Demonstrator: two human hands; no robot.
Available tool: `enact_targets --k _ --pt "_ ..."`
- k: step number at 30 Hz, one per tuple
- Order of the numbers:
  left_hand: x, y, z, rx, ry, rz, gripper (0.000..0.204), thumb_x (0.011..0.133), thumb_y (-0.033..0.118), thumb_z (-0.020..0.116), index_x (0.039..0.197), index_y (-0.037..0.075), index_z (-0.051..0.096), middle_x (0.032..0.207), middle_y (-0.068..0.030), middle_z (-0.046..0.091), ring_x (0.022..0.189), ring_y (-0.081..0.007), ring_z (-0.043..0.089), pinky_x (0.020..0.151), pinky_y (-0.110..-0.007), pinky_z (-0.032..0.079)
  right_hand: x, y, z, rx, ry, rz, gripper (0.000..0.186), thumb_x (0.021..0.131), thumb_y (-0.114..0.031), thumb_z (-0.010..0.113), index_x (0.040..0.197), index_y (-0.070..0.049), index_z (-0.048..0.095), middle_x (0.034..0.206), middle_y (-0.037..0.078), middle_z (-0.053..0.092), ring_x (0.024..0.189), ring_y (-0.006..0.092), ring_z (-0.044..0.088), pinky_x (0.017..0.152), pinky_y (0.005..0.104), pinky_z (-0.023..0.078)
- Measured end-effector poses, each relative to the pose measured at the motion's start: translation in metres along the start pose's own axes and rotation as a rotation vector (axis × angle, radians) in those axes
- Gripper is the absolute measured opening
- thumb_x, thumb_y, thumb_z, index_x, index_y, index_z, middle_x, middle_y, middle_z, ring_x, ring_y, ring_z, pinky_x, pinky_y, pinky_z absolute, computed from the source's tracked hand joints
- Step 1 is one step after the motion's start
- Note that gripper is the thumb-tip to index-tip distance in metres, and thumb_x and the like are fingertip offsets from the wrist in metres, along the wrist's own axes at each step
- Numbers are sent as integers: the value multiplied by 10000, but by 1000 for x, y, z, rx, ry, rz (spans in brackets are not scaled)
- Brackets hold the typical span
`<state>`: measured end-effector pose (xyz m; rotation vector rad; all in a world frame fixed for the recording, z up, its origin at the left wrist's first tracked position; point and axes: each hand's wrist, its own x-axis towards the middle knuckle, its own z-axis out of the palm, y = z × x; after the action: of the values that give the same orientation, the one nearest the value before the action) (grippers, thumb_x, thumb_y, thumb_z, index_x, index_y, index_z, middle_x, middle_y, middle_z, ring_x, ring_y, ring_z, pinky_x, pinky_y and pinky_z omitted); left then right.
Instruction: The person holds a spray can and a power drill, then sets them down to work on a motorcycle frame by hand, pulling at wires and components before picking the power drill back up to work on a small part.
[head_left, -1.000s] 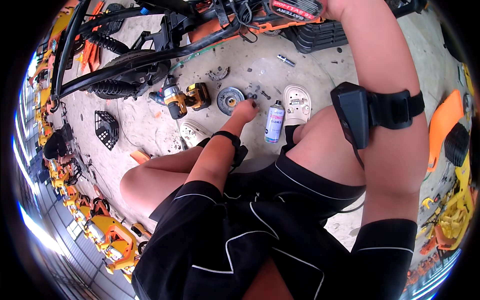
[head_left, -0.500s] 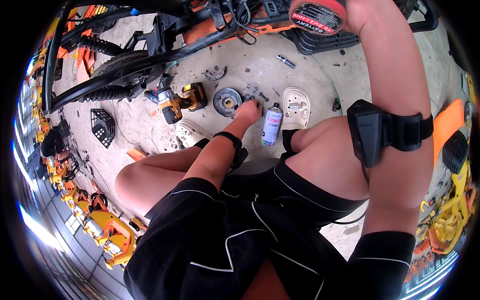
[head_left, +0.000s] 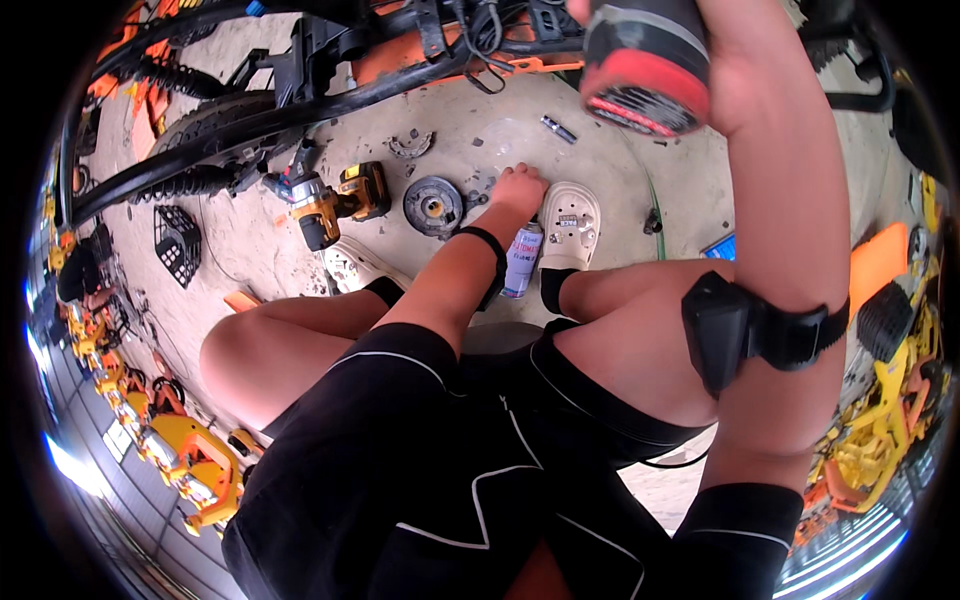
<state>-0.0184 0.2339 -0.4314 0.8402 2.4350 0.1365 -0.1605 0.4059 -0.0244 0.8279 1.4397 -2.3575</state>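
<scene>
My right hand is raised at the upper right, closed around a red-and-black cordless power tool. Its battery end faces me, and its working end is out of view. Low over the concrete floor, my left hand has its fingers curled down, hiding their tips and anything in them. Just below that hand stands a white-and-purple spray can, partly covered by my wrist. To the hand's left lies a round metal brake drum plate, with small dark parts beside it. Farther left rests a yellow-and-black cordless drill.
A black tubular vehicle frame with a shock absorber crosses the top. On the floor are a curved brake shoe, a small black-and-silver cylinder and a black grille. My light clogs flank the work. Yellow machines line the left.
My right hand has lowered the power tool, showing more of its body. My left hand has moved up and right relative to the drum plate, and its forearm now overlaps the can.
</scene>
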Motion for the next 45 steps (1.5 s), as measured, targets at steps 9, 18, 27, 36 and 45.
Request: enact_targets --k 9,18,27,36,45 --pt "15 -8 3 278 -96 185 195 866 181 615 975 161 777 1121 -11 696 1159 -215 579 947 -369 469 -17 -8 23 5 52 88 468 951 -446 633 1041 5 545 729 143 647 590 255 665 568 379 608" --pt "14 -7 8 172 -110 24 264 910 188 569 1053 119 780 1156 -62 717 1152 -245 605 933 -391 473 -16 -3 36 -40 81 122 520 930 -493 656 1035 11 587 764 148 665 601 253 676 577 362 615" --pt "15 -3 10 243 -101 75 229 895 195 591 1013 130 776 1097 -47 724 1096 -239 638 918 -384 479 2 16 18 -212 -35 164 589 910 -560 662 959 27 662 792 95 684 668 186 688 623 289 602" --pt "-7 -8 -16 -45 14 -22 241 882 231 619 1044 72 698 1063 -118 713 1053 -290 671 894 -429 515 15 15 28 -207 -33 135 574 891 -540 697 950 28 644 786 116 687 645 207 697 585 309 606" --pt "-151 -108 -103 -302 -43 -211 287 824 221 670 1056 61 622 961 -209 700 930 -428 664 808 -518 527 -3 17 52 -169 -137 36 503 867 -486 755 960 -9 626 766 107 666 630 217 678 583 367 607"
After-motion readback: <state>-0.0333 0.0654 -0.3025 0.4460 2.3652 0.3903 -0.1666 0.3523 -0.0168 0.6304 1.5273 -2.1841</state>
